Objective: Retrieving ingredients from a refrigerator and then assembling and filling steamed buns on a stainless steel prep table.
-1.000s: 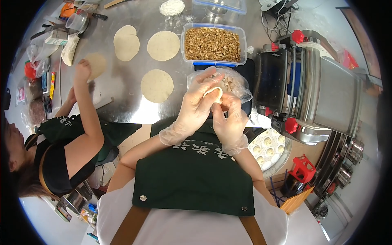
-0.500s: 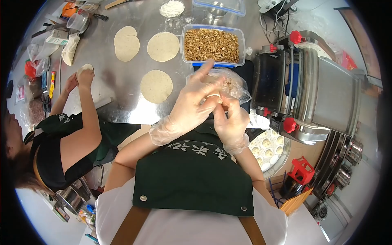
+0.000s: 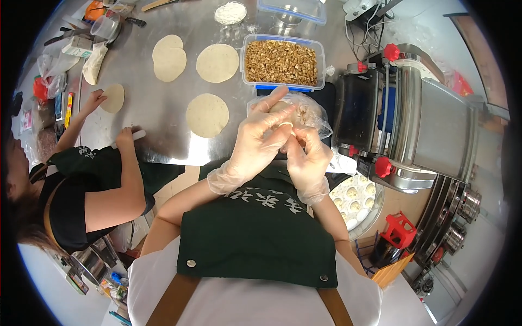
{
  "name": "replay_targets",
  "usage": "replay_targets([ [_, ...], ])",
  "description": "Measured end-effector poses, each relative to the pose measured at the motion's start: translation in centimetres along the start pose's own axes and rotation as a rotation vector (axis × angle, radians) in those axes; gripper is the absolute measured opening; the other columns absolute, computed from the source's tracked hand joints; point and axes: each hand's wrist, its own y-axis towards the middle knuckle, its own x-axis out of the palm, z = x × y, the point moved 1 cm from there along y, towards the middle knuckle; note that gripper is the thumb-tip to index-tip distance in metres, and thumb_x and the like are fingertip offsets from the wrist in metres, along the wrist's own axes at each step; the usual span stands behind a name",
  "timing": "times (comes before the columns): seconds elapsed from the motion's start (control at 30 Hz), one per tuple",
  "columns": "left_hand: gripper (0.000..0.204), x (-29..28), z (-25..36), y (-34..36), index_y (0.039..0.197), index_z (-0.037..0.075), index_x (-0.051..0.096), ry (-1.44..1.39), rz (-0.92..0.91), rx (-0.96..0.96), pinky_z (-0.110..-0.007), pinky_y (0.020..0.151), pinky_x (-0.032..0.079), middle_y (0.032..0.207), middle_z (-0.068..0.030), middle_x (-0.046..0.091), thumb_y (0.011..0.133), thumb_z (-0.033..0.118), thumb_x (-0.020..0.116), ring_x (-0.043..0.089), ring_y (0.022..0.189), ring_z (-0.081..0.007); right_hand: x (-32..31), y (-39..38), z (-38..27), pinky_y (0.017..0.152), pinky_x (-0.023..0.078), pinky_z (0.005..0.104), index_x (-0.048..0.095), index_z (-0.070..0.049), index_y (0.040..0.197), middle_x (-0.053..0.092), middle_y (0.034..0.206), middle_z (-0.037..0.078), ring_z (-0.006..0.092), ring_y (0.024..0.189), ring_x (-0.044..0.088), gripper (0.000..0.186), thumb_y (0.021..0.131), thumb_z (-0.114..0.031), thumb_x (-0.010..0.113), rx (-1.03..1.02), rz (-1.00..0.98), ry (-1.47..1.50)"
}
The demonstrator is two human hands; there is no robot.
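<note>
Both my hands wear clear plastic gloves and meet above the table's near edge. My left hand (image 3: pixel 247 144) is curled around a small pale dough wrapper (image 3: pixel 286 125), its index finger pointing forward. With thumb and fingertips, my right hand (image 3: pixel 309 163) pinches the wrapper's rim; most of the dough is hidden by the fingers. Just beyond lies a clear plastic bag (image 3: pixel 312 111) with a pinkish-beige mass in it. Behind that stands a clear box of chopped nuts (image 3: pixel 281 62). Flat dough rounds (image 3: pixel 207 116) lie to the left.
On the left a co-worker's hand (image 3: pixel 96 100) touches another dough round (image 3: pixel 113 99), the other hand on a white rolling pin (image 3: pixel 136 136). A roller machine (image 3: pixel 402 119) with red knobs stands right. Below it sits a tray of round dough pieces (image 3: pixel 376 214). A flour bowl (image 3: pixel 230 13) is at the back.
My hands stay together on the dough wrapper, with only small finger shifts. The co-worker has laid the lifted dough round down on the table and moved one hand to the rolling pin.
</note>
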Motion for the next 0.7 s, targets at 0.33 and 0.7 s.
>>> replay_targets([
  [0.33, 0.066, -0.3, -1.2, 0.8, 0.138, 0.008, 0.047, -0.648, 0.001, -0.142, -0.038, 0.096, 0.048, 0.125, -0.0135, 0.057, 0.094, 0.056, 0.055, 0.058, 0.110, -0.0229, -0.7, -0.2, -1.8, 0.056, 0.052, 0.0235, 0.054, 0.000, 0.099, 0.070, 0.078, 0.011, 0.0102, 0.063, 0.065, 0.010, 0.093, -0.001, 0.061, 0.298, 0.064, 0.589],
  [0.7, 0.058, 1.7, -2.7, 0.2, 0.119, 0.006, 0.057, -0.804, 0.011, -0.337, -0.039, 0.096, 0.049, 0.114, -0.0099, 0.063, 0.101, 0.056, 0.032, 0.061, 0.108, -0.0198, -2.0, -0.3, 0.2, 0.069, 0.053, 0.0295, 0.068, -0.001, 0.097, 0.065, 0.094, 0.010, 0.0193, 0.080, 0.066, 0.021, 0.078, 0.006, 0.075, -0.093, 0.124, 0.023],
])
